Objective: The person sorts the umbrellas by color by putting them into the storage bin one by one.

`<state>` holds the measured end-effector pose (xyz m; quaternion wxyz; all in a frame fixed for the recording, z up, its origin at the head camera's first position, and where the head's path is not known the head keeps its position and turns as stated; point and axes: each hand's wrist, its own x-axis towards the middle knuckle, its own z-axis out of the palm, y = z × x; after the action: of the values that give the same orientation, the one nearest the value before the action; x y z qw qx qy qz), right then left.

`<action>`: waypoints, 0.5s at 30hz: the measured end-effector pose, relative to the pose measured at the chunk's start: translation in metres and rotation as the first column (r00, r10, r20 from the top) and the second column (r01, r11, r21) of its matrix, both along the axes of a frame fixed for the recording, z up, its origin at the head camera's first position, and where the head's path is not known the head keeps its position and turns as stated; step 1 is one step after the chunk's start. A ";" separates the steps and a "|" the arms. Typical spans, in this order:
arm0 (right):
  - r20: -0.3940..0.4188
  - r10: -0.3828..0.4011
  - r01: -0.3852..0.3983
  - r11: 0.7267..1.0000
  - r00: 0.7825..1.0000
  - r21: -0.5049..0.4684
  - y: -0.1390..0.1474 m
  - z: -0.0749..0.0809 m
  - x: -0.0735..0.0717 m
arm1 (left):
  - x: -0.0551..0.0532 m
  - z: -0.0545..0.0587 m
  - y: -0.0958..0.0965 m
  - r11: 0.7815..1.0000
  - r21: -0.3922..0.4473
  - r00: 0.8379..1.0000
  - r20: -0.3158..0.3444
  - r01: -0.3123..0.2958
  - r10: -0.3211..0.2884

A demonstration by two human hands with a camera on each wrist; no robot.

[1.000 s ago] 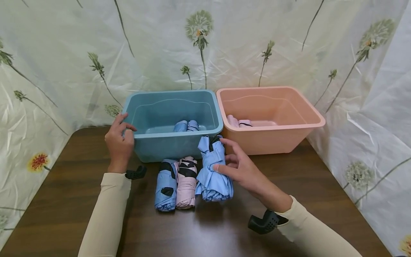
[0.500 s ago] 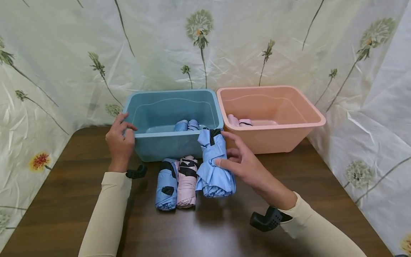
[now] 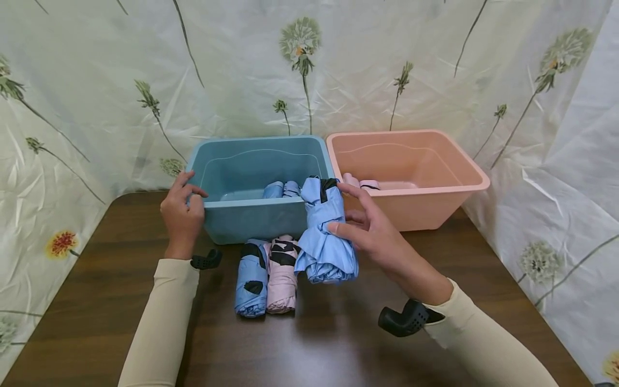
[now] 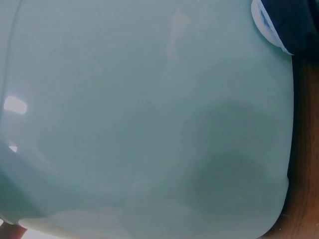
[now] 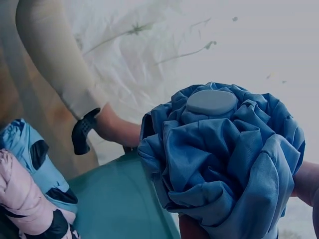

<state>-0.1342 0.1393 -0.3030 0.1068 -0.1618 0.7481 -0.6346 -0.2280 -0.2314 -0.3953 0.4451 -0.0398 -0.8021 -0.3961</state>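
My right hand (image 3: pixel 369 223) grips a folded blue umbrella (image 3: pixel 326 236), thumb on its near side. It is raised off the table, its top overlapping the front rim of the blue bin. In the right wrist view, the pale handle end (image 5: pixel 212 102) of that umbrella shows amid gathered cloth. My left hand (image 3: pixel 184 212) holds the left front corner of the blue bin (image 3: pixel 251 221), whose outer wall fills the left wrist view. Another folded blue umbrella (image 3: pixel 251 290) and a folded pink umbrella (image 3: pixel 282 287) lie side by side before the bin.
Two blue rolled umbrellas (image 3: pixel 281 189) lie inside the blue bin. Against its right side stands a peach bin (image 3: pixel 406 209) with two pink rolled umbrellas (image 3: pixel 360 181) in it. A flower-printed curtain (image 3: pixel 242 80) hangs behind the brown wooden table (image 3: pixel 232 355).
My right hand has lifted the blue umbrella up and toward the bins, so its top now overlaps the blue bin's rim. My left hand has stayed at the bin's corner.
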 end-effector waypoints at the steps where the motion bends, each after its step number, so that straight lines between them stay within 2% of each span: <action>1: 0.002 0.001 -0.001 1.000 1.000 -0.003 -0.001 0.001 -0.001 | 0.000 0.000 0.000 1.000 -0.002 1.000 0.002 -0.002 0.002; 10: -0.035 0.000 0.001 1.000 0.999 0.031 -0.003 0.012 -0.011 | 0.001 -0.001 0.000 1.000 0.007 1.000 0.000 0.006 -0.006; 15: -0.004 -0.010 0.010 1.000 1.000 0.007 -0.007 0.018 -0.017 | 0.000 0.000 0.000 1.000 0.005 1.000 -0.013 0.016 -0.016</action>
<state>-0.1513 0.1322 -0.2851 0.1026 -0.1590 0.7514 -0.6322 -0.2278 -0.2318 -0.3954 0.4471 -0.0479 -0.7979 -0.4014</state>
